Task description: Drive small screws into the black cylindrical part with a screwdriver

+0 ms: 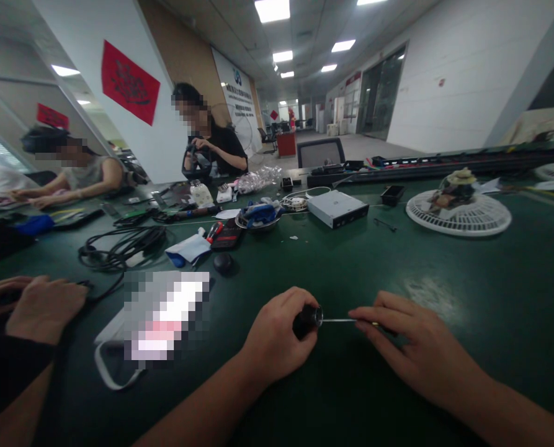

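With the dial centred on the wearer and 12 o'clock straight ahead, a co-worker's hand lies at about 10 o'clock over the dark green counter. At 10 o'clock too, nearer the middle, is a flat object with a pixelated surface and a white strap; a coil of black cable lies beyond it. Further back toward 11 o'clock, a person in a light top leans over the counter.

Toward 11 o'clock come a white and blue cloth-like piece, a small rounded black object and, behind the counter, a person in black holding a dark object.

At 12 o'clock the left hand curls around a short black cylindrical piece, fingers and thumb closed on its sides, its shiny rim facing right. A disc drive sits further off, just right of 12.

A thin metal rod runs level from the rim to the right hand, at about 2 o'clock, whose fingertips pinch it. Whether its tip enters the piece, I cannot tell.

A small black open box is at 1 o'clock; a round white grille carrying a motor-like part lies between 1 and 2.
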Demonstrator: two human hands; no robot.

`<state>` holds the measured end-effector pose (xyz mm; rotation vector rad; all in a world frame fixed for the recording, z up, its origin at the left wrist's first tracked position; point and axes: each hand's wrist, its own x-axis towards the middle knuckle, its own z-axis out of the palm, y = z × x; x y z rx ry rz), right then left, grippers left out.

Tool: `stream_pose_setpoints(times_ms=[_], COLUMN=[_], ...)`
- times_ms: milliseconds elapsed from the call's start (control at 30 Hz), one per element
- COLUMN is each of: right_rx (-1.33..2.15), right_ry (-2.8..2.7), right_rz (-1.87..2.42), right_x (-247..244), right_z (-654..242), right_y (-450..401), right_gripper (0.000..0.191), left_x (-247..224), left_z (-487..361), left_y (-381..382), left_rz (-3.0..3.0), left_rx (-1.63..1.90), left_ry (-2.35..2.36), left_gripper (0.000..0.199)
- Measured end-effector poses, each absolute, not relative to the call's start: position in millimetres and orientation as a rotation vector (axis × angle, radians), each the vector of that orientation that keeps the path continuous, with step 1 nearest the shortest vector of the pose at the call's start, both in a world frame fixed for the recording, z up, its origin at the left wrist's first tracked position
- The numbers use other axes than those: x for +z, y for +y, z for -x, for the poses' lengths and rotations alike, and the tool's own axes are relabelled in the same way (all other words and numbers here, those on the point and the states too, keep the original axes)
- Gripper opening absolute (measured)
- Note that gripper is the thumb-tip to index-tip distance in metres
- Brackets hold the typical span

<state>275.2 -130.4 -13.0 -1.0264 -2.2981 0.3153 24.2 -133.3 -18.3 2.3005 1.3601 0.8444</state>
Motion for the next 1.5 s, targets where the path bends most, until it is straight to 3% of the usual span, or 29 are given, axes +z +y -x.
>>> stream_pose_setpoints(times_ms=[267, 1200, 1500], right_rx=[0.244, 0.48, 0.353], right_ry=[-2.238, -2.275, -2.226], right_rz=[1.103, 1.071, 1.168], right_x=[-11.0, -8.1, -11.7], right_z=[-275.4, -273.1, -273.1], right_y=[-130.8, -131.4, -129.4], right_gripper=[0.019, 0.019, 0.021], left_x=[-17.6, -18.6, -18.4], left_z=[-25.3, -26.1, -26.2], left_y=[-134.3, -134.2, -133.8], left_rz=[-2.307, -2.33, -2.319], left_rx=[0.872, 0.897, 0.89], left_ry=[1.352, 1.312, 1.3], left_gripper=[0.027, 0.028, 0.027])
